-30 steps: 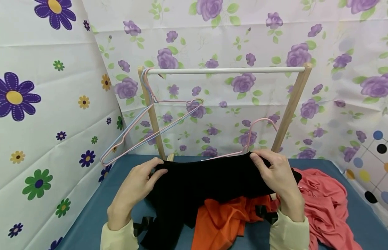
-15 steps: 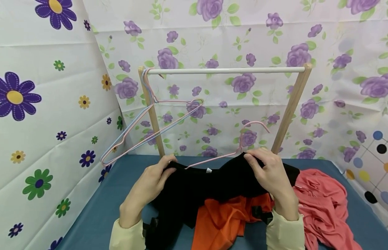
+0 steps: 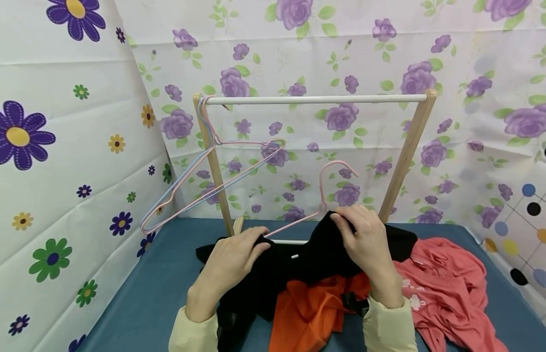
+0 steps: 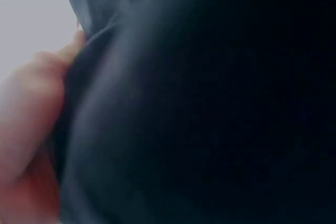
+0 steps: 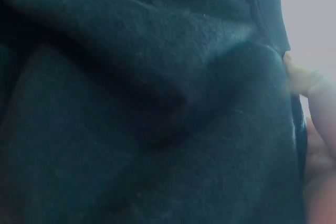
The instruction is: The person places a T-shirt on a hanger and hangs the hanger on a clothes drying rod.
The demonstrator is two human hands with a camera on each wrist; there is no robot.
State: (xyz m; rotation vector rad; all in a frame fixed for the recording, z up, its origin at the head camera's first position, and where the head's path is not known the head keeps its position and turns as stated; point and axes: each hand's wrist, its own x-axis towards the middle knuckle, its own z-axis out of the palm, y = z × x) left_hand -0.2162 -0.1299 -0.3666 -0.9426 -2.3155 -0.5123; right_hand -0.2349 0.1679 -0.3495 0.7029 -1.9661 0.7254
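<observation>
A black top with a small white tag at its neckline is held up over the table. My left hand pinches the neckline's left part between thumb and fingers. With thumb and fingers, my right hand pinches the right part, close to the neck of a pink hanger. The hanger's hook stands above the cloth, and one arm slopes down toward my left hand; its other arm is hidden by the top. Dark cloth fills most of the left wrist view, and folded fabric fills the right one.
A rack with a white bar and wooden posts stands behind. Pink and blue hangers hang at its left end. An orange garment lies below the top, and a coral garment at right, on the blue table.
My left hand has moved right, closer to my right hand, which shifted slightly left. The neckline now sags with its tag showing. The pink hanger's hook has moved left, and its sloping arm shows more.
</observation>
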